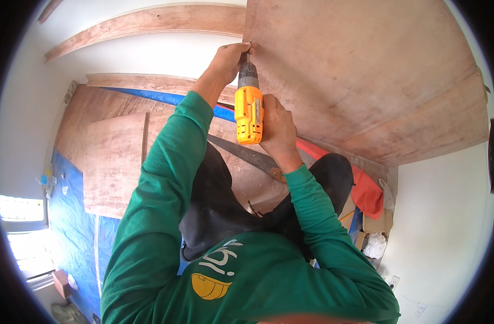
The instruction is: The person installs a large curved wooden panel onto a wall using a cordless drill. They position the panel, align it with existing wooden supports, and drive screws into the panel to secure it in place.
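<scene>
My right hand (277,125) grips the handle of a yellow and grey cordless drill (248,108), whose bit points up at the lower left corner of a large upright plywood sheet (360,70). My left hand (229,61) is raised beside the drill's nose, with its fingers pinched at the sheet's corner where the bit meets it. Whatever the fingers pinch is too small to make out. Both arms wear green sleeves.
A hand saw (247,154) lies on plywood boards (114,162) on the floor below the drill. A blue tarp (74,227) covers the floor at left. A red cloth (366,194), cardboard boxes (374,224) and a white bag (374,245) sit by the right wall. Wooden trim (144,24) crosses the white wall.
</scene>
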Tool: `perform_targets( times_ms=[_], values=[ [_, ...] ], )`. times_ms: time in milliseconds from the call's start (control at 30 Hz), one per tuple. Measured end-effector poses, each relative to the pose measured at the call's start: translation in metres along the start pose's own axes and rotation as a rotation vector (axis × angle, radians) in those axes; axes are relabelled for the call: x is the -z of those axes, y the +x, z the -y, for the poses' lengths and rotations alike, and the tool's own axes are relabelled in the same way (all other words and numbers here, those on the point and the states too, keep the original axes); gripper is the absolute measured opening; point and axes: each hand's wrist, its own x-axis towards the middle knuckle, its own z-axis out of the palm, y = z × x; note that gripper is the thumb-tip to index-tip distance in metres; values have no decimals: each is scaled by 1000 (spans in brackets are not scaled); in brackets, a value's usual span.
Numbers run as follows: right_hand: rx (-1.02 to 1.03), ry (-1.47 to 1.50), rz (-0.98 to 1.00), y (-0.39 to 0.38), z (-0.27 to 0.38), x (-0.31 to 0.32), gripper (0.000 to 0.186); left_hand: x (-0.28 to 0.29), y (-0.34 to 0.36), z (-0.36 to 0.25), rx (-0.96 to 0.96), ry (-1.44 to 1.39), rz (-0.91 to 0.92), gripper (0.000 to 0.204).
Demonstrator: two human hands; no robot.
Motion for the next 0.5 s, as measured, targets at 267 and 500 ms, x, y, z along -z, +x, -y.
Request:
perform_targets(
  times_ms=[267, 500],
  values=[
    [29, -152, 2, 2, -5, -3, 46, -3, -4, -5, 63, -30, -12, 26],
    [-86, 94, 20, 4, 12, -5, 48, -5, -2, -10, 21, -27, -4, 26]
  ],
)
